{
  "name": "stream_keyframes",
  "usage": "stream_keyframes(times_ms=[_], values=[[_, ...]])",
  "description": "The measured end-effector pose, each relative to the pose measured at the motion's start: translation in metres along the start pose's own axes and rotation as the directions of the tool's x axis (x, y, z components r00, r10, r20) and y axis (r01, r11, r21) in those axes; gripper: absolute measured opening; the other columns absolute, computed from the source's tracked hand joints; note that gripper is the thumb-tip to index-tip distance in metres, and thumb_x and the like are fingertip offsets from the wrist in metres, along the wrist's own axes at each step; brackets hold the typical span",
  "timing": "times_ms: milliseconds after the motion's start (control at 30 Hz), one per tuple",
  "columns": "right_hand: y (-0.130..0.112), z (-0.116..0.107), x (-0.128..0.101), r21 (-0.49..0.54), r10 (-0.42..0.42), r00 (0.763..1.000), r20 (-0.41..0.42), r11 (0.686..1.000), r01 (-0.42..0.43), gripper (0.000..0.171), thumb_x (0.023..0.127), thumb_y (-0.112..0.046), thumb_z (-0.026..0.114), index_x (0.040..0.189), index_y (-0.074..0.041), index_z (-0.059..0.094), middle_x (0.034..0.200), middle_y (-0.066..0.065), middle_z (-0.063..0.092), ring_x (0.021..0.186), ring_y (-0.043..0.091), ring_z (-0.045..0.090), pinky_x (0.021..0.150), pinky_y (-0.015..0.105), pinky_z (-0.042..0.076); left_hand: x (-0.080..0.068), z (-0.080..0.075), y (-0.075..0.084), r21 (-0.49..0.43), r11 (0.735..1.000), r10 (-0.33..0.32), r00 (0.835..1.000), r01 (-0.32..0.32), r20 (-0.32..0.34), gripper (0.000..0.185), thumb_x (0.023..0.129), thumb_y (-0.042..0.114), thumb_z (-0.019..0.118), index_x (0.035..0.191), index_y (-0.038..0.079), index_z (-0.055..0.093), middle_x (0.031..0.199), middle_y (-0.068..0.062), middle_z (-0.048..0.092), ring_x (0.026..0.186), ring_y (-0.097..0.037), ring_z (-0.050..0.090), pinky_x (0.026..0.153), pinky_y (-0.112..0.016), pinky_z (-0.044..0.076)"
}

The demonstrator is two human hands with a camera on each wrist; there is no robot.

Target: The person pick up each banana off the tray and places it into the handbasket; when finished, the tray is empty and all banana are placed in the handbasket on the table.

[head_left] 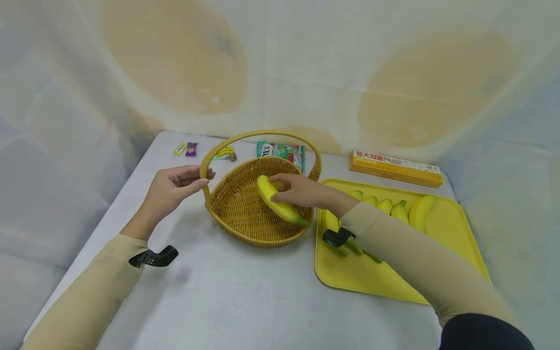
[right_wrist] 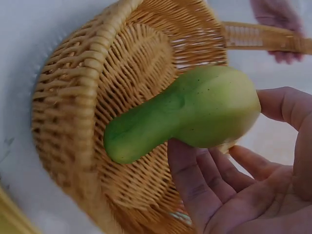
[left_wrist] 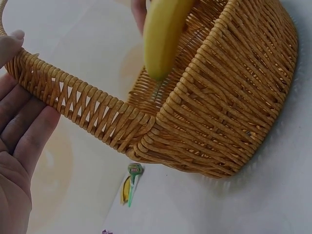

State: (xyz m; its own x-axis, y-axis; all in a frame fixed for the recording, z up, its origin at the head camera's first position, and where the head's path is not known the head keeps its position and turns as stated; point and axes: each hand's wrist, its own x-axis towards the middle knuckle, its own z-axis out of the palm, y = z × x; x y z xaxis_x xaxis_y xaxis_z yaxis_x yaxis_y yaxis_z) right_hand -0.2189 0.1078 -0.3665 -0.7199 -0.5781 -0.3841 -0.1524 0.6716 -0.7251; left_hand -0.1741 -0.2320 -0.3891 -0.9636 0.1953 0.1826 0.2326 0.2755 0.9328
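Left hand [head_left: 171, 187] grips the arched handle of the round woven wicker basket [head_left: 245, 232] mid-table, right hand [head_left: 302, 191] holds the yellow green-stemmed banana [head_left: 277, 202] over its bowl: advise lowering flat before letting go, handle kept steady.

I'm at a staged recording setup — my white table [head_left: 245, 296] is walled in by draped pale sheeting [head_left: 280, 63], with groceries laid out: a pasta box [head_left: 395, 168], snack packets [head_left: 280, 151], a yellow tray [head_left: 455, 243] of bananas [head_left: 395, 208].
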Motion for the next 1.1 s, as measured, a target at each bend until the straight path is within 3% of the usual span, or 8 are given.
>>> stream_keyframes(times_ms=[233, 400, 600, 700, 833, 933, 1100], values=[[-0.006, 0.026, 0.037, 0.04, 0.048, 0.997, 0.054, 0.998, -0.051, 0.069, 0.099, -0.031, 0.066, 0.16, -0.024, 0.035, 0.139, 0.013, 0.057, 0.107, 0.02, 0.063, 0.093, 0.043, 0.058, -0.004, 0.0, 0.002, 0.01, 1.0, -0.014, 1.0, 0.014, 0.0, 0.034, 0.095, 0.02, 0.075, 0.124, 0.002, 0.071, 0.117, -0.006, 0.075, 0.108, -0.01, 0.071, 0.094, -0.02, 0.054], [-0.018, 0.046, 0.051, 0.027, 0.045, 0.998, 0.053, 0.999, -0.047, 0.071, 0.1, -0.026, 0.067, 0.161, -0.018, 0.032, 0.139, 0.016, 0.057, 0.108, 0.021, 0.063, 0.084, 0.037, 0.062, -0.005, 0.0, 0.003, 0.01, 1.0, -0.008, 1.0, 0.008, -0.002, 0.033, 0.095, 0.018, 0.075, 0.124, 0.002, 0.071, 0.117, -0.005, 0.075, 0.109, -0.012, 0.071, 0.094, -0.02, 0.054], [-0.034, 0.067, 0.062, -0.024, 0.081, 0.996, 0.038, 0.996, -0.081, 0.08, 0.094, -0.022, 0.075, 0.16, -0.013, 0.032, 0.128, 0.015, 0.061, 0.09, 0.019, 0.066, 0.077, 0.034, 0.063, -0.006, 0.0, 0.004, 0.01, 1.0, -0.013, 1.0, 0.013, -0.005, 0.034, 0.095, 0.019, 0.074, 0.125, 0.002, 0.071, 0.117, -0.005, 0.075, 0.108, -0.01, 0.071, 0.094, -0.02, 0.054], [-0.041, 0.072, 0.065, -0.134, 0.083, 0.996, 0.038, 0.988, -0.077, 0.082, 0.092, -0.02, 0.077, 0.16, -0.012, 0.032, 0.125, 0.013, 0.064, 0.091, 0.017, 0.063, 0.081, 0.029, 0.059, -0.005, 0.0, 0.004, 0.015, 1.0, -0.013, 1.0, 0.013, -0.006, 0.034, 0.096, 0.02, 0.074, 0.125, 0.002, 0.071, 0.117, -0.005, 0.075, 0.108, -0.009, 0.071, 0.094, -0.02, 0.054], [-0.047, 0.074, 0.068, -0.267, 0.095, 0.995, 0.023, 0.96, -0.085, 0.083, 0.092, -0.023, 0.078, 0.16, -0.011, 0.032, 0.138, 0.01, 0.061, 0.103, 0.016, 0.059, 0.096, 0.028, 0.052, -0.003, 0.001, 0.003, 0.011, 1.0, -0.01, 1.0, 0.011, -0.007, 0.034, 0.096, 0.021, 0.074, 0.124, 0.002, 0.072, 0.116, -0.006, 0.075, 0.108, -0.01, 0.071, 0.093, -0.021, 0.055], [-0.047, 0.075, 0.07, -0.283, 0.104, 0.994, 0.018, 0.954, -0.095, 0.083, 0.092, -0.023, 0.079, 0.16, -0.012, 0.032, 0.142, 0.01, 0.059, 0.108, 0.016, 0.059, 0.104, 0.032, 0.05, -0.002, 0.001, 0.003, 0.001, 1.0, -0.014, 1.0, 0.014, -0.005, 0.034, 0.095, 0.022, 0.074, 0.123, 0.002, 0.072, 0.116, -0.006, 0.075, 0.109, -0.014, 0.071, 0.093, -0.021, 0.055], [-0.042, 0.074, 0.068, -0.278, 0.075, 0.997, 0.013, 0.958, -0.068, 0.083, 0.092, -0.023, 0.079, 0.16, -0.011, 0.032, 0.137, 0.01, 0.062, 0.11, 0.017, 0.06, 0.103, 0.033, 0.05, -0.001, 0.002, 0.002, -0.01, 1.0, -0.012, 1.0, 0.012, 0.0, 0.034, 0.095, 0.022, 0.074, 0.123, 0.002, 0.072, 0.116, -0.007, 0.075, 0.111, -0.018, 0.071, 0.093, -0.022, 0.056]])
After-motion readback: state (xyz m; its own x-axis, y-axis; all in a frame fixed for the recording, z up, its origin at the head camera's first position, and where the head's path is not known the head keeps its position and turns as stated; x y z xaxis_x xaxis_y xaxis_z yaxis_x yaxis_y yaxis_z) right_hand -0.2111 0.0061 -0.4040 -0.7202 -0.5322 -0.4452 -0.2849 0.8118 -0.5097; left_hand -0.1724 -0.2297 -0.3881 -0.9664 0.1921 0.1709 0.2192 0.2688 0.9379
